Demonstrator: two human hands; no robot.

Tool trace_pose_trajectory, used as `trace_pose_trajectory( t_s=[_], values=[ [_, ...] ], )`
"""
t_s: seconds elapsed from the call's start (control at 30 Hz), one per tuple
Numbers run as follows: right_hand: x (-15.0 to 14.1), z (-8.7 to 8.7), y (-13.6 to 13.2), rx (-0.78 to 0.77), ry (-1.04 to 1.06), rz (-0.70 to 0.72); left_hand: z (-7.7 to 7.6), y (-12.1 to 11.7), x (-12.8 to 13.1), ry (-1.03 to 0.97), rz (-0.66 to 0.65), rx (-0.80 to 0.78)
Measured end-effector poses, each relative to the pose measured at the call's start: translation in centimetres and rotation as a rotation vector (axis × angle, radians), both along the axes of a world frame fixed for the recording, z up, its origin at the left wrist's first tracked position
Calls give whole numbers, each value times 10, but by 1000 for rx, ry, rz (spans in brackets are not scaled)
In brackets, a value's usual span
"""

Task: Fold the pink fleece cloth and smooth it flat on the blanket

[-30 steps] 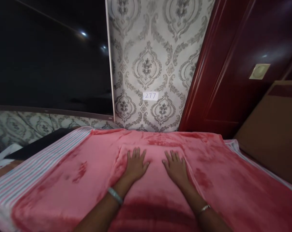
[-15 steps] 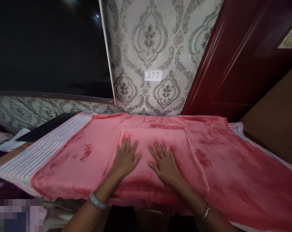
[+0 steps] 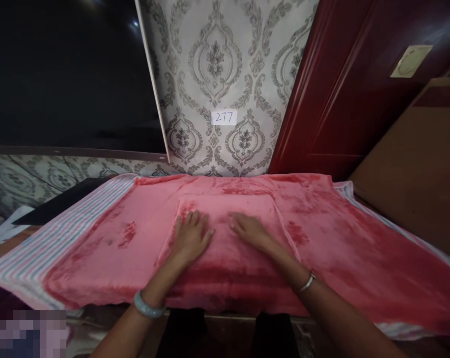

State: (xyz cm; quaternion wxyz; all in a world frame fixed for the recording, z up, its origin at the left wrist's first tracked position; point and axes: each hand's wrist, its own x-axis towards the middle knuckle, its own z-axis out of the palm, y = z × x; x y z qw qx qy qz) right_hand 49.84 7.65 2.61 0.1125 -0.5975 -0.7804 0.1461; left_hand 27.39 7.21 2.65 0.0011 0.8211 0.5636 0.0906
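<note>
Folded pink plush cloth (image 3: 225, 251) lies mid-span on a larger pink plush cover (image 3: 98, 243) over the desk (image 3: 8, 247). My left hand (image 3: 189, 239) rests palm-down on its left half, grip wide. My right hand (image 3: 251, 231), grip unclosed, is above its right half; blur obscures fingertip contact.

Your left hand (image 3: 190, 239) lies with fingers spread on a folded pink cloth (image 3: 225, 253), near its left edge. Your right hand (image 3: 251, 231) is over the same cloth, its blurred fingertips pointing toward your left hand. You wear a bracelet (image 3: 148, 304) on each wrist. Under the cloth spreads a pink blanket (image 3: 105, 238), with a striped sheet (image 3: 71, 223) showing beyond it. Facing you are a television (image 3: 68, 79), patterned wallpaper (image 3: 215, 59) bearing a card (image 3: 224, 117) marked 277, and a cardboard box (image 3: 414, 169) at right.
</note>
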Motion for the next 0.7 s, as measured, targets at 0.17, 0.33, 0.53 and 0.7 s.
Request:
trace_pose_trajectory(
  t_s=[0.17,0.33,0.53,0.7],
  values=[
    [16,16,48,87,-114,-153,-14,-30,34,-46,-211,113],
    [21,-21,71,121,-202,-121,-58,-34,39,-55,-236,189],
    [23,-41,75,167,-195,-135,-62,-34,36,-83,-248,208],
    [23,-31,73,136,-216,-145,-50,-38,38,-95,-242,143]
  ],
)
